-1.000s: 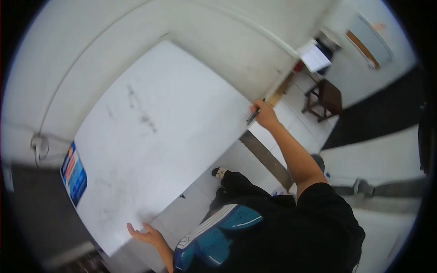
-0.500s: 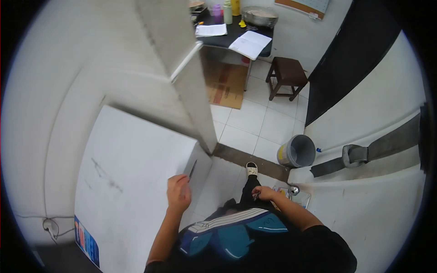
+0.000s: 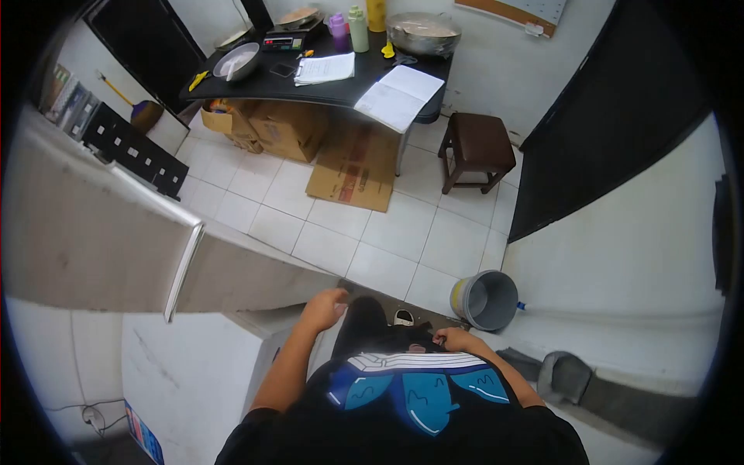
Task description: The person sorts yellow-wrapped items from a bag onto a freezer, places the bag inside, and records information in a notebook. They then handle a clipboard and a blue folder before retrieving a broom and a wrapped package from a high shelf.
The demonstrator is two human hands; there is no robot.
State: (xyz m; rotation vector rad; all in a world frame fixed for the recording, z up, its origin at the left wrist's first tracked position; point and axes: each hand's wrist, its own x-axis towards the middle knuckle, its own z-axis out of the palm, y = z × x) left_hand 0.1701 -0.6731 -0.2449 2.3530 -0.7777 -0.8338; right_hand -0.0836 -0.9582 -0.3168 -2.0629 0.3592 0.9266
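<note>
White and lightly smudged, the top of a chest (image 3: 194, 356) is seen at the lower left, its front side turned toward the person. Just beside that side, the left hand (image 3: 322, 311) is held with fingers loosely bent and thumb set apart; nothing is seen in it, and whether the wall end (image 3: 260, 283) is touched cannot be told. At the waist, the right hand (image 3: 459, 339) is kept with its fingers curled together, and a small dark thing (image 3: 439, 342) seems to be pinched at the fingertips; its kind cannot be made out.

Compared with a second ago, the right hand has been taken off the chest's edge and the view has been raised to the room beyond. By that, walking rather than handling appears to be under way, with the small dark thing carried along.

Ahead, the doorway is marked by a dark sill (image 3: 435, 316), bounded by the wall end on the left and a grey bucket (image 3: 463, 301) on the right. Between these, stepping room is offered onto white tiles (image 3: 387, 267). Farther on, a cardboard sheet (image 3: 353, 174) is laid on the floor, a brown stool (image 3: 477, 143) is stood near the table (image 3: 263, 87), and an open notebook (image 3: 399, 97) is spread at the table's near edge.
</note>
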